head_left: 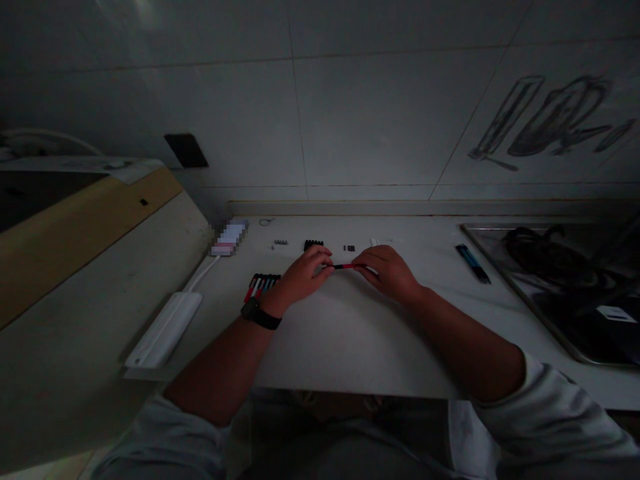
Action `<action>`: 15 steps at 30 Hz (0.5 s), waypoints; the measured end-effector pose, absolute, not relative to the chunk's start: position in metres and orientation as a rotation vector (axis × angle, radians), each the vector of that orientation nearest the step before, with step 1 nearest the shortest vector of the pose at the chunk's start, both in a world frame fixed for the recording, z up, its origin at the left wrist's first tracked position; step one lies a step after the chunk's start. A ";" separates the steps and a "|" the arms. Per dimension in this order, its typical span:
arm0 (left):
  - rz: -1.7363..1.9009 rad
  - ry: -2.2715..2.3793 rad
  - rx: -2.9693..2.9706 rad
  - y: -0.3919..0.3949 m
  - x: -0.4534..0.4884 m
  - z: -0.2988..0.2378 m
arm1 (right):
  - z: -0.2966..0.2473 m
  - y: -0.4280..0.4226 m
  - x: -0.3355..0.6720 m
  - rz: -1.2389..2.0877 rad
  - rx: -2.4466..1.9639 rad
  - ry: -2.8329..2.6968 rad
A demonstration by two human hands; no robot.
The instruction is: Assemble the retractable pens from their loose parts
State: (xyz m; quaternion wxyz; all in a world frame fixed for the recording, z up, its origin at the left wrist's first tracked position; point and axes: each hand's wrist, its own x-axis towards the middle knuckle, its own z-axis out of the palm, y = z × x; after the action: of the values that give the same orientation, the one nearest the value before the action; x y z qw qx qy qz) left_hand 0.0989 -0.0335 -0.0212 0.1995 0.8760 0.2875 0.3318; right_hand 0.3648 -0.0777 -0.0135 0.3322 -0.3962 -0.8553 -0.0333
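Observation:
A slim red-and-black pen (346,267) is held level between my two hands, just above the white tabletop. My left hand (304,275) pinches its black end, and my right hand (389,270) has closed fingers around the red end. Beside my left wrist, several red, white and blue pen-like pieces with black ends (262,283) lie in a row, partly covered by that arm. Just behind my left fingers is a row of black pieces (314,244). Small dark pieces (349,248) lie beyond the pen, and tiny metallic parts (281,243) are farther left.
A white power strip (165,330) and a blurred-out phone-like item (230,237) are at left. Blue-and-black pens in a pack (473,263) lie right, near a metal-rimmed tray or hob (515,293) bearing dark cables. A tiled wall (370,127) closes off the back.

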 end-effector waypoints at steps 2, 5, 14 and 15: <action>0.954 0.809 2.447 -0.034 0.099 -0.020 | -0.013 -0.078 0.365 -0.090 -1.036 -2.234; 0.996 0.806 2.457 -0.033 0.099 -0.020 | -0.012 -0.079 0.364 -0.089 -1.033 -2.234; 1.203 0.926 2.411 -0.032 0.097 -0.014 | -0.014 -0.076 0.368 0.238 -1.151 -1.851; 1.237 0.942 2.403 -0.031 0.096 -0.014 | -0.015 -0.074 0.368 0.316 -1.149 -1.794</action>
State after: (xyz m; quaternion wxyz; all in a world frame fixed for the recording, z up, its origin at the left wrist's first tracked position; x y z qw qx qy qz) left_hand 0.0964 -0.0309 -0.0138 0.1394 0.8313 0.3260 0.4279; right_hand 0.3683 -0.0741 -0.0152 0.4744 -0.4696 -0.7333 0.1293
